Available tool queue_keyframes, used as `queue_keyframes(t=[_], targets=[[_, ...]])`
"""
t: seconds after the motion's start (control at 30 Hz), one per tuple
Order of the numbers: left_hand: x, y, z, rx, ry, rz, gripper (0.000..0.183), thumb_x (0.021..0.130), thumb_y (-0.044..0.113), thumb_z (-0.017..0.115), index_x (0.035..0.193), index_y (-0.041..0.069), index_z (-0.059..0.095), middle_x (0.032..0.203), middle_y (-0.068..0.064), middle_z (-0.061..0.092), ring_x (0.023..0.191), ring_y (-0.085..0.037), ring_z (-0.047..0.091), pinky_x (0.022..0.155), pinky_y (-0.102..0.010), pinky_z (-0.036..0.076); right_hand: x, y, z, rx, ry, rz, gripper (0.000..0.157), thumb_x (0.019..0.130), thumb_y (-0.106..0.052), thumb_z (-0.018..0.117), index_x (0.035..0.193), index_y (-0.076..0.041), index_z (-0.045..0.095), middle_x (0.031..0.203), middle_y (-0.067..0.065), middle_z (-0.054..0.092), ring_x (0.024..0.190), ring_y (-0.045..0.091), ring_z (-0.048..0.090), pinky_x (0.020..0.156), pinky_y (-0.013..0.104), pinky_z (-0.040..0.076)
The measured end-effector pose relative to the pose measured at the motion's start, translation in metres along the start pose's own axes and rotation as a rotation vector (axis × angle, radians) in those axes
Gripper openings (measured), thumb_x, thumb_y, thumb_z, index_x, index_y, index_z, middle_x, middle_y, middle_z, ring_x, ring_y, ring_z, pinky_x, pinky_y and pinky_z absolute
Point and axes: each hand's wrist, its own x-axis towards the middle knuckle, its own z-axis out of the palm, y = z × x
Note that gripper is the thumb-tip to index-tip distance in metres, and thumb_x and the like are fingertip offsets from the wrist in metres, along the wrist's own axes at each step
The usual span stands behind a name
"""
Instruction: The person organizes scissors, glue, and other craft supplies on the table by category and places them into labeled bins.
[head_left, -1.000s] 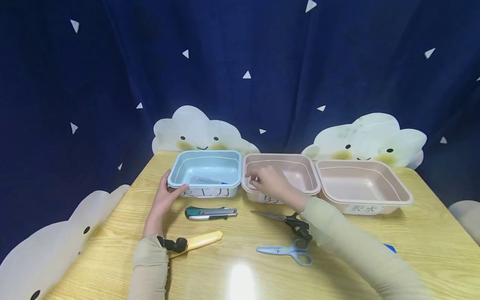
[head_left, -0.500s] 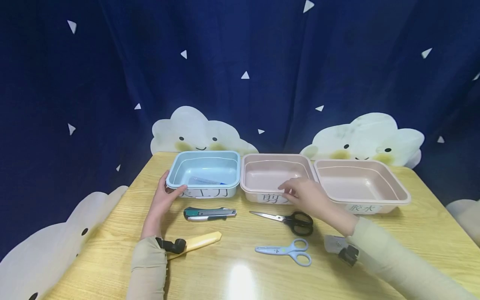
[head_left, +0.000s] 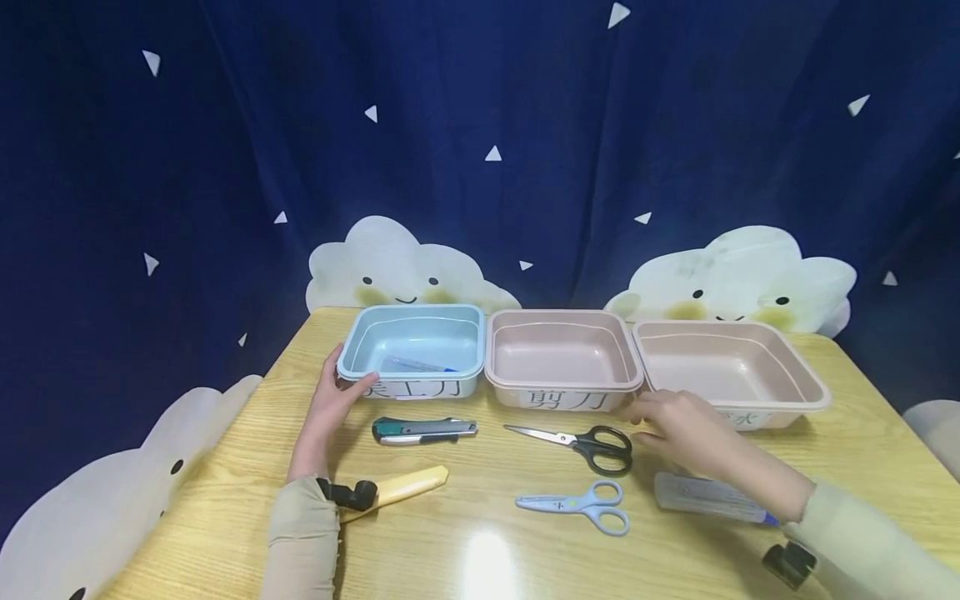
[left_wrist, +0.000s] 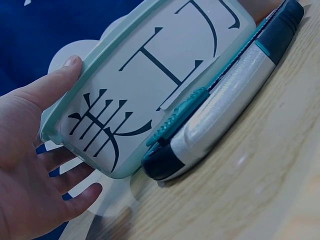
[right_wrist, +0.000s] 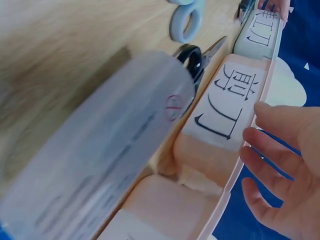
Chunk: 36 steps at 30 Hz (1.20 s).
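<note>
Rightward and nearer to me the person's right grip (head_left: 686, 429) has shifted, from the front rim of the middle pink box (head_left: 562, 379) half a second ago to a spot before the right pink box (head_left: 731, 367). With that, the clear bottle (head_left: 708, 497), mostly covered before, comes largely into view on the desk (head_left: 420, 550), though the right forearm (head_left: 772, 483) still crosses above its blue-capped end. That right grip is loose and moderately spread, with nothing in it; whether a fingertip brushes a pink rim I cannot tell. It also covers part of the right pink box's label (head_left: 746, 418). The left grip (head_left: 330, 408) holds the near left corner of the blue box (head_left: 412, 346), thumb over the rim, and has stayed put; its other fingers go partly out of sight behind the wall. The blue box stands at the left end of the row, and the clear, blue-ended item (head_left: 420, 364) lying inside is hard to make out. Before it lies a green-and-grey knife (head_left: 423, 430); nearer, a yellow tool (head_left: 411, 486) runs partly behind the left wrist camera (head_left: 352, 493). Black-handled scissors (head_left: 576, 440) lie before the middle pink box, light-blue scissors (head_left: 577, 503) below them. From the right wrist, the bottle looms blurred and cut off, its print unreadable, hiding part of the black handles.
</note>
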Motion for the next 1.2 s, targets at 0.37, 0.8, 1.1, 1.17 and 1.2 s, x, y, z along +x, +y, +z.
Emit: queue_keyframes(t=[0.37, 0.8, 1.1, 1.17, 1.2], targets=[[0.000, 0.000, -0.001, 0.012, 0.005, -0.010, 0.094, 0.081, 0.035, 0.068, 0.147, 0.023, 0.002, 0.152, -0.010, 0.012, 0.137, -0.033, 0.019, 0.111, -0.048, 0.018, -0.039, 0.014, -0.010, 0.063, -0.213, 0.129, 0.047, 0.064, -0.040, 0.077, 0.103, -0.016, 0.066, 0.098, -0.004, 0.066, 0.087, 0.019, 0.062, 0.074, 0.040, 0.051], [-0.001, 0.001, 0.000, 0.006, 0.007, -0.029, 0.096, 0.079, 0.039, 0.068, 0.147, 0.025, 0.003, 0.153, -0.008, 0.011, 0.137, -0.032, 0.018, 0.111, -0.049, 0.018, -0.091, 0.033, -0.004, 0.047, -0.264, 0.160, 0.064, 0.052, -0.057, 0.077, 0.101, -0.018, 0.064, 0.092, -0.012, 0.057, 0.080, 0.008, 0.054, 0.064, 0.031, 0.048], [-0.002, 0.002, -0.001, 0.022, 0.006, -0.026, 0.095, 0.080, 0.039, 0.067, 0.147, 0.025, 0.001, 0.153, -0.008, 0.011, 0.138, -0.032, 0.017, 0.111, -0.051, 0.014, -0.108, 0.042, 0.009, 0.035, -0.286, 0.193, 0.064, 0.049, -0.047, 0.081, 0.103, -0.018, 0.061, 0.096, -0.010, 0.057, 0.083, 0.011, 0.054, 0.065, 0.034, 0.049], [-0.002, 0.002, -0.001, 0.020, 0.003, -0.026, 0.095, 0.080, 0.039, 0.067, 0.147, 0.025, 0.000, 0.153, -0.009, 0.011, 0.138, -0.032, 0.017, 0.111, -0.051, 0.014, -0.110, 0.044, 0.011, 0.023, -0.291, 0.205, 0.062, 0.049, -0.044, 0.082, 0.102, -0.020, 0.061, 0.095, -0.011, 0.056, 0.082, 0.010, 0.054, 0.064, 0.034, 0.049], [-0.002, 0.002, 0.000, 0.016, 0.002, -0.026, 0.095, 0.081, 0.038, 0.067, 0.147, 0.025, 0.000, 0.153, -0.009, 0.011, 0.138, -0.032, 0.017, 0.111, -0.051, 0.014, -0.111, 0.045, 0.012, 0.021, -0.291, 0.208, 0.061, 0.049, -0.043, 0.082, 0.102, -0.019, 0.061, 0.094, -0.011, 0.056, 0.082, 0.010, 0.054, 0.064, 0.033, 0.049]])
